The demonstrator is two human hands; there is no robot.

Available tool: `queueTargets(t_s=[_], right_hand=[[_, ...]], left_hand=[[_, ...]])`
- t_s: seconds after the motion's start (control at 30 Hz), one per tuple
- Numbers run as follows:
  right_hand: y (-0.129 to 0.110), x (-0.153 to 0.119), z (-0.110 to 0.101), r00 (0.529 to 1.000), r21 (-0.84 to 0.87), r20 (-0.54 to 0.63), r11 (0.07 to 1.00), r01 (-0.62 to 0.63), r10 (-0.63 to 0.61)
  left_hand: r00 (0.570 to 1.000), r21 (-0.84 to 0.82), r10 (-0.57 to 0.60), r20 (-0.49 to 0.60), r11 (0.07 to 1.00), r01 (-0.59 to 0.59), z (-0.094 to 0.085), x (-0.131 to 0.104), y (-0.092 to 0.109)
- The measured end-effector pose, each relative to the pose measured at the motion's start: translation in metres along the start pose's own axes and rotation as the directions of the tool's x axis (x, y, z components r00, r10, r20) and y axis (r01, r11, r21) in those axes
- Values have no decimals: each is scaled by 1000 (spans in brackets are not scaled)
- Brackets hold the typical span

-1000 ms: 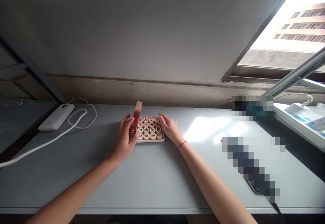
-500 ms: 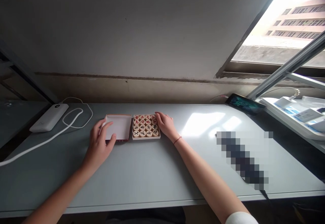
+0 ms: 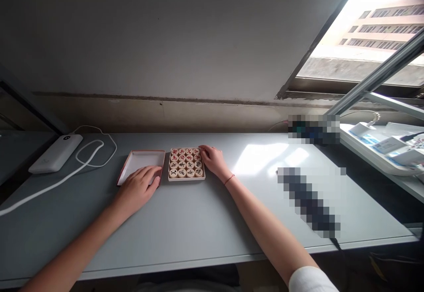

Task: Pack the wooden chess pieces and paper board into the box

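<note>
A shallow box (image 3: pixel 187 178) filled with round wooden pieces (image 3: pixel 182 157) stands on the grey desk (image 3: pixel 185 225). The pieces carry red characters in the back rows and black ones in the front rows. My right hand (image 3: pixel 213 159) rests at the box's right side, fingers bent against its back right corner, so the box is held there. To the left lies an open, bare box lid (image 3: pixel 139 158) with a red edge. My left hand (image 3: pixel 141 186) lies over the lid's front right part, fingers loosely spread, grasping nothing that shows.
At the left lies a white power bank (image 3: pixel 56 153) with a white cable (image 3: pixel 49 189). Blurred dark objects (image 3: pixel 311 203) lie at the right. A white tray (image 3: pixel 384 159) with small boxes stands at the far right, beside metal rails.
My left hand has moved from the lid's left side to its front right part. The lid has shifted slightly left of the box and turned a little. My right hand stays by the box.
</note>
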State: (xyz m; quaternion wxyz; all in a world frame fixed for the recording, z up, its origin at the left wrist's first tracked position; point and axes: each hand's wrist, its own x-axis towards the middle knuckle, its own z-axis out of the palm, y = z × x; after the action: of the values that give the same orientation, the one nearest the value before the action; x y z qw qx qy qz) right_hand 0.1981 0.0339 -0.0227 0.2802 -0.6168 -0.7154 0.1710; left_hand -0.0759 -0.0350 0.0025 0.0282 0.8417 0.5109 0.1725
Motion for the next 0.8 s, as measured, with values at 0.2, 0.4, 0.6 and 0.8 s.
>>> queueTargets(t_s=[0.2, 0.4, 0.6, 0.8], right_hand=[[-1, -1, -1, 1000, 2, -8, 1000, -1, 1], [0, -1, 0, 1000, -1, -20, 1000, 11, -11], [1, 0, 0, 1000, 5, -17, 1000, 20, -20], [1, 0, -1, 999, 53, 8, 998, 38, -39]], left_hand=[[998, 106, -21, -60, 994, 28, 4, 40, 12], [994, 253, -112, 7, 962, 106, 15, 71, 31], [989, 255, -147, -4, 956, 143, 17, 75, 32], [987, 240, -158, -29, 957, 161, 19, 77, 31]])
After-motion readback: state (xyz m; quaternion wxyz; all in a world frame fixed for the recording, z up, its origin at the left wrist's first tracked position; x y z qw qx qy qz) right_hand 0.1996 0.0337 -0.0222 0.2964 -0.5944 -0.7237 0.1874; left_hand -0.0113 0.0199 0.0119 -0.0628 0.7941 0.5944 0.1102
